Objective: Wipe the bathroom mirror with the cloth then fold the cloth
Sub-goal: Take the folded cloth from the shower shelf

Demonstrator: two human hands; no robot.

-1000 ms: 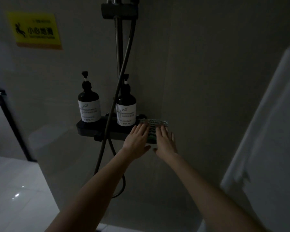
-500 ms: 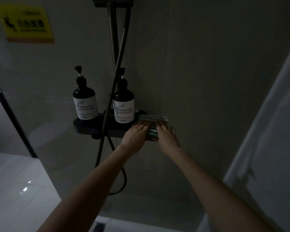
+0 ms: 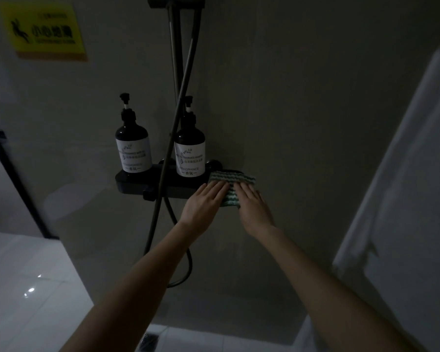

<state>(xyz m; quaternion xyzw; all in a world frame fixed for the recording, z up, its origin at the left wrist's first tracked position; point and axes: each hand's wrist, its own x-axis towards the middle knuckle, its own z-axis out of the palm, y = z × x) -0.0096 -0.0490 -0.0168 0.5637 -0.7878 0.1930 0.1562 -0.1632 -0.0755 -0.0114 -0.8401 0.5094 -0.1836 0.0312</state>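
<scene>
Dim shower stall: two pump bottles [image 3: 132, 146] on the left of the black shelf [image 3: 130, 182]. Left hand [image 3: 203, 207] flat, fingers straight, pressing the striped cloth [image 3: 230, 179] at the shelf's right end. Right hand [image 3: 252, 208] likewise flat on it. Cloth looks folded; press creases evenly, keep edges aligned, don't nudge it off the end. Both arms extended up.

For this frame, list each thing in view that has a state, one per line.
Green-and-white striped cloth: folded, draped over the right end of the dark shower shelf.
Left hand: flat, fingers straight on the cloth.
Right hand: flat, fingers straight on the cloth.
Two dark pump bottles: upright on the shelf.
Shower hose: hanging.
</scene>
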